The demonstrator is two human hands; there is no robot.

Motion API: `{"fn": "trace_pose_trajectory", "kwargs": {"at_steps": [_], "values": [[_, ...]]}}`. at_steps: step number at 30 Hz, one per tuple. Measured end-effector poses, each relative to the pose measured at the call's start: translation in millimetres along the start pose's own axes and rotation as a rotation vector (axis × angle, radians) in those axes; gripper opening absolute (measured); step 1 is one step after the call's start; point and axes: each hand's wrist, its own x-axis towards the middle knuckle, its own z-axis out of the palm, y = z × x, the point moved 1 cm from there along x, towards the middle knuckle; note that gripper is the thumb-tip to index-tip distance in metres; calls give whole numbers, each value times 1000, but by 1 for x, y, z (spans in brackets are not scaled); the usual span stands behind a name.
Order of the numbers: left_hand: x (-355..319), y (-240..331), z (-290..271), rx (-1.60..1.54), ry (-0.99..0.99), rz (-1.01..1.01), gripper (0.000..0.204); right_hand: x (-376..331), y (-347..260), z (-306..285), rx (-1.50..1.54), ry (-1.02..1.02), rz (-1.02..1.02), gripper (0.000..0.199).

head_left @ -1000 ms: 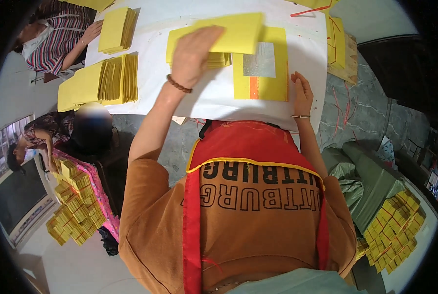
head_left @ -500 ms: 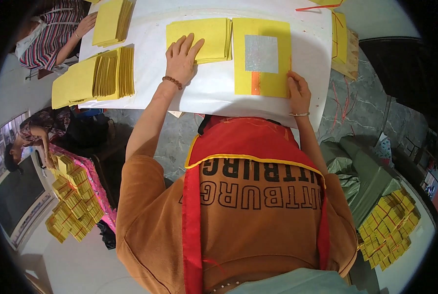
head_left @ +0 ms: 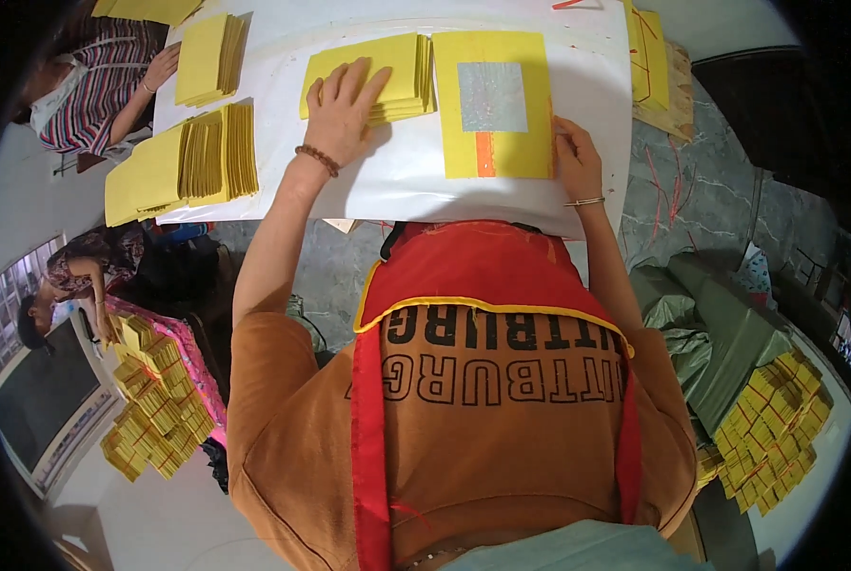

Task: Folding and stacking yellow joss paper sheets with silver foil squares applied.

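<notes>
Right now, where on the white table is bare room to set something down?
Bare white table lies between the left hand and the square yellow sheet with a silver patch. Another strip borders the fanned yellow paper stack. The table's left and right edges are crowded.

View: one head-worn fisheye camera, the left of a side-by-side pair.
Direction: looks steeply down over the person's chest toward the white table point(head_left: 397, 186).
Distance: torso fills the lower middle; table sits near the top edge.
Distortion: straight edges bend toward the dark round rim.
Shared ground: only this view appears.
</notes>
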Motion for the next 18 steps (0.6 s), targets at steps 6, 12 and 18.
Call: {"fn": "trace_pose_trajectory", "kwargs": {"at_steps": [6, 12, 18], "values": [[-14, 96, 14, -377, 12, 173, 63, 3, -4, -1, -26, 17, 29, 28], [-23, 123, 43, -313, 11, 10, 65, 8, -3, -5, 136, -56, 191, 31], [-13, 128, 55, -356, 46, 121, 58, 8, -7, -11, 40, 47, 250, 27]]}}
